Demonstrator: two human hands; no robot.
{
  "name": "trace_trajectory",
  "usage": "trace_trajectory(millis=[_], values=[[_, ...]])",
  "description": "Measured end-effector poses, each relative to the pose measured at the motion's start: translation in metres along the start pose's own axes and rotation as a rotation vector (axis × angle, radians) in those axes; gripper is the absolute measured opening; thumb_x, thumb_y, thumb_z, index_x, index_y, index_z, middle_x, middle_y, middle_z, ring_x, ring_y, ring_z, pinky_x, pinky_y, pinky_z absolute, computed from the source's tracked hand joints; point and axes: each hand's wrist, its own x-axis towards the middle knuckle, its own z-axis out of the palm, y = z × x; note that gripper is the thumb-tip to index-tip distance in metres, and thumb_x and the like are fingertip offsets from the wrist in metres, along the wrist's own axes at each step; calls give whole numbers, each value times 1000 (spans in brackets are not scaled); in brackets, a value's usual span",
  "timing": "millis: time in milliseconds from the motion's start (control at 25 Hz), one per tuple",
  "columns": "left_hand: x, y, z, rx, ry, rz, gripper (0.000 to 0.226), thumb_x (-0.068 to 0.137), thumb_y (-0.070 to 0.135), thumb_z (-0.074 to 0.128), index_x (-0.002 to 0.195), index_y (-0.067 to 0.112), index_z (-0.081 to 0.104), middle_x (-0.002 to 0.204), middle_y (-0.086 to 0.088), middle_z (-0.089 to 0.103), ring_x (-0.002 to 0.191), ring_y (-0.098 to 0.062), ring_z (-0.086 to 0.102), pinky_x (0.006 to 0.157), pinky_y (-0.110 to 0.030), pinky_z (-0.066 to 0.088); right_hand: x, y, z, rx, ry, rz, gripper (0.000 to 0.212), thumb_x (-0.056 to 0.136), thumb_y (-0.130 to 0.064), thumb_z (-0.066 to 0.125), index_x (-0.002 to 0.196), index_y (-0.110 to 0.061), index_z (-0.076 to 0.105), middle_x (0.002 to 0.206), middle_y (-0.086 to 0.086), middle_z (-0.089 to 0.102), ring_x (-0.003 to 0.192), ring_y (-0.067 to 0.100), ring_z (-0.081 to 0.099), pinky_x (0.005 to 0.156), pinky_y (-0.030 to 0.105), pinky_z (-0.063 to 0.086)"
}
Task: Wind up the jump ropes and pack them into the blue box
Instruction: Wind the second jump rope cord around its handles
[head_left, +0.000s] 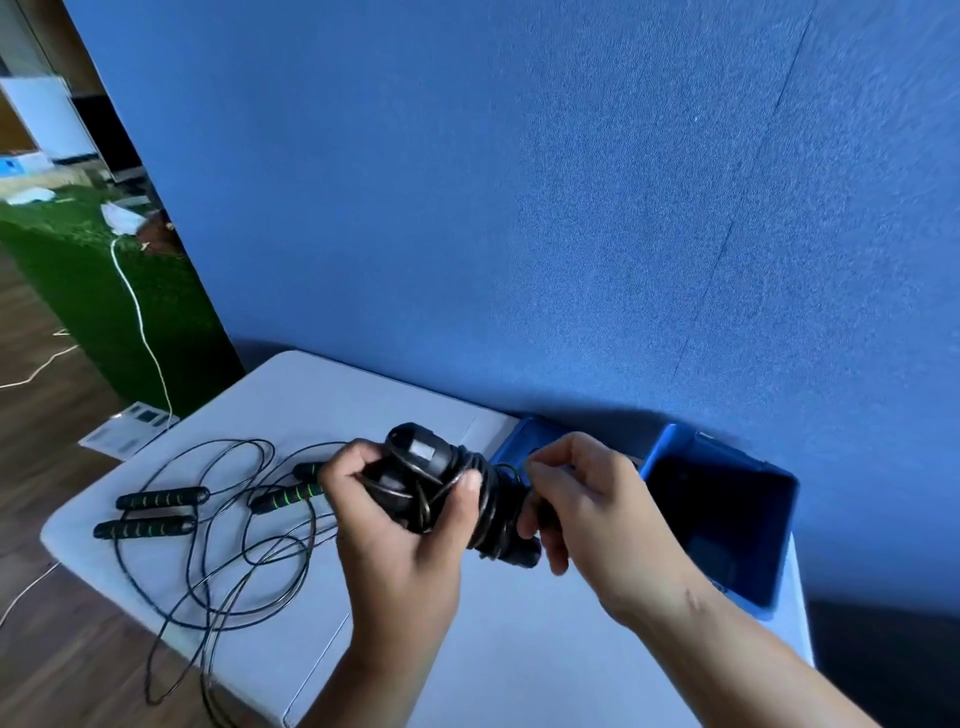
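1. The left-hand grip (405, 540) is clamping around the black foam-handled jump rope bundle (421, 449), with the thumb pressing on the coils.
2. The right-hand grip (587, 499) is pinching the thin cord at the bundle's far end, above the white bench (519, 649).
3. The cord is looking light, springy and slick, so holding across the wraps is probably safest.
4. The loose green-ringed ropes (161, 498) are lying to the left, and the open blue plastic box (667, 447) is sitting to the right.

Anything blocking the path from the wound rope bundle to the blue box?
Nothing visible does. The left hand and right hand grip the wound rope bundle. The blue box sits open just beyond the right hand, and no object shows on the table between them.
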Motion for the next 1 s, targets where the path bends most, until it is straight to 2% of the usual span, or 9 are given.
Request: trace_trajectory(millis=[160,240,360,440,520,680,760,880,1000], values=[[-1,-11,1,48,-49,-50,52,76,14,78,111,19,39,88,8,69,75,-13,68,67,-21,54,2,-13,1,-134,-75,-86,18,91,-3,45,90,-15,57,60,7,69,43,23,54,43,34,46],[-1,-14,2,35,-71,-180,47,80,11,80,105,20,41,89,9,72,72,-12,69,63,-24,54,2,-20,-6,-267,-202,-126,25,85,-2,44,90,-21,60,68,4,73,51,26,63,51,42,53],[6,-22,0,-72,-85,-492,40,80,27,80,103,13,52,89,-11,72,64,-22,68,50,-35,54,8,-21,-24,-351,-329,-220,35,82,6,51,90,-23,68,83,0,75,58,12,62,58,29,52],[15,-27,-1,-107,-173,-635,52,73,42,76,105,4,59,95,-25,69,67,-32,68,52,-40,55,13,-12,-33,-411,-306,-322,37,84,5,64,96,-29,72,93,-5,73,66,7,62,66,19,49],[22,-27,0,-101,-252,-703,60,67,49,76,100,2,60,96,-30,68,71,-41,69,56,-45,56,13,1,-35,-457,-234,-420,34,83,-4,75,98,-34,71,95,-11,73,74,10,65,70,18,49],[26,-24,0,-128,-332,-762,36,60,47,77,75,15,66,77,-20,64,67,-34,62,61,-51,52,6,23,-23,-376,-33,-536,21,79,-12,82,85,-27,69,84,-13,73,71,8,70,65,18,53],[27,-26,-1,-187,-350,-810,22,65,41,78,74,23,69,79,-19,63,70,-33,61,64,-52,53,0,30,-21,-420,-19,-683,17,83,-14,76,95,-26,75,91,-13,73,77,3,71,68,21,56],[28,-29,-6,-237,-411,-906,34,69,38,77,91,14,70,87,-22,65,75,-34,63,63,-46,57,-3,36,-31,-423,-206,-752,40,83,-11,72,123,-14,70,120,-7,70,105,6,70,85,26,58],[29,-33,-6,-240,-408,-959,31,76,33,78,96,10,71,88,-20,68,73,-32,64,62,-39,56,-3,44,-35,-548,-229,-822,47,84,-19,79,129,-14,67,132,-7,64,115,6,65,91,28,56]])
